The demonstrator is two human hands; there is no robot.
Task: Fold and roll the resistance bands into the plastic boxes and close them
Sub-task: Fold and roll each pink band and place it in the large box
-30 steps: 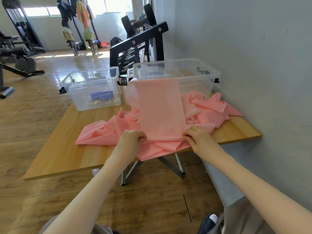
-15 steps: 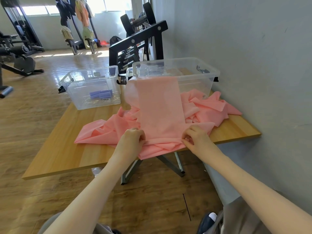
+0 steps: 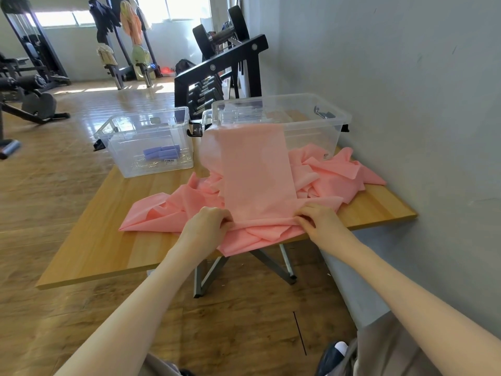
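Observation:
A long pink resistance band [image 3: 257,172] lies crumpled on the wooden table [image 3: 108,234]. One flat stretch of it runs from the near edge up over the front wall of the large clear plastic box [image 3: 311,126]. My left hand [image 3: 208,226] pinches that stretch's near end at its left corner. At the right corner my right hand [image 3: 320,221] pinches it too. A smaller clear box [image 3: 146,142] stands to the left and holds folded purple bands [image 3: 162,152]. Both boxes are open on top.
The table's right side is against a grey wall [image 3: 406,104]. A black dumbbell rack [image 3: 217,77] stands just behind the boxes. Gym machines stand on the wooden floor [image 3: 54,164] at the far left. The table's metal legs [image 3: 206,272] show below its near edge.
Both hands have stayed at the near fold of the band, shifting only slightly. The band lies much as it did.

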